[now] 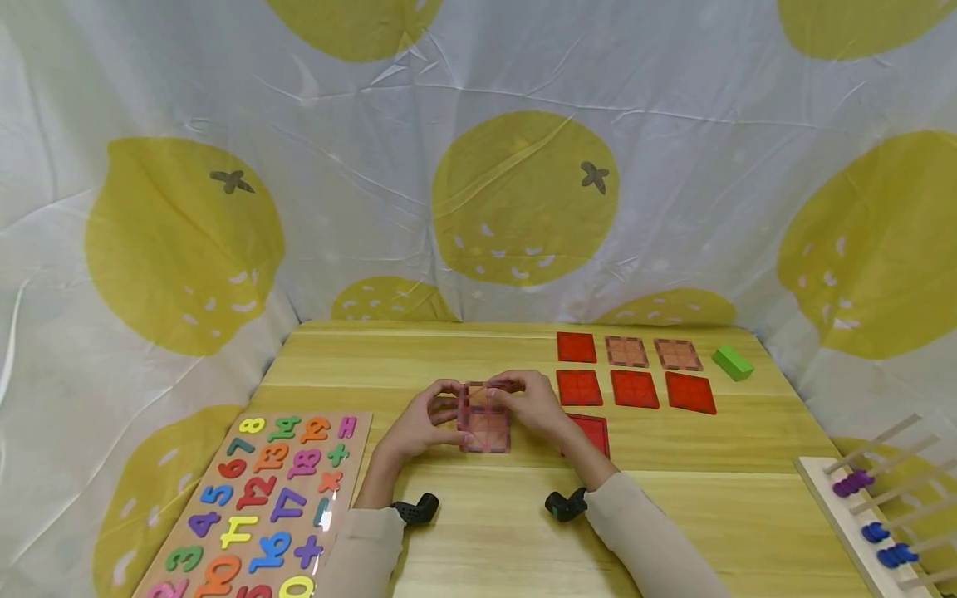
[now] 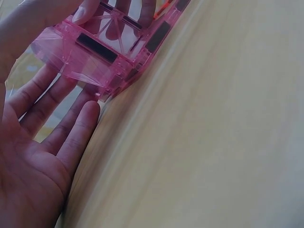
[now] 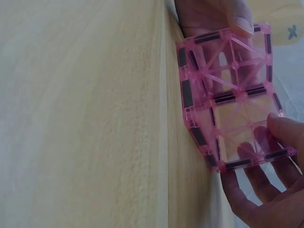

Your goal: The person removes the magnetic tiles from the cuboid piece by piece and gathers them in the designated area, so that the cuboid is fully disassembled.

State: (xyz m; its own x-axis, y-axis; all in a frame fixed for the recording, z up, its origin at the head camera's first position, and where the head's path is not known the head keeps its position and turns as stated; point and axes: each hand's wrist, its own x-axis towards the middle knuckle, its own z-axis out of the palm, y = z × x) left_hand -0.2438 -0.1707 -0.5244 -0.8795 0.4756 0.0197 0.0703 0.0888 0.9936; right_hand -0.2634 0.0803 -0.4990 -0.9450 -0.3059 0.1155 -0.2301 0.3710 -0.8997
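Note:
Several see-through pink magnetic tiles (image 1: 488,432) are joined edge to edge at angles, with dark magnets along their frames. They stand over the middle of the wooden table. My left hand (image 1: 422,421) grips the left side of the joined tiles, its thumb on the near face (image 3: 232,61). From the far right, my right hand (image 1: 532,405) pinches a tile (image 3: 249,128), thumb in front and fingers behind. In the left wrist view, the left fingers (image 2: 52,99) lie beneath a slanting pink tile (image 2: 83,59); parts of both hands show blurred through the plastic.
Red tiles (image 1: 634,389) and two flat pink tiles (image 1: 626,351) lie at the back right, one red tile (image 1: 591,433) partly under the right forearm. Beyond is a green block (image 1: 733,363). A number board (image 1: 359,440) lies left; a bead-and-peg stand (image 1: 830,490) stands right.

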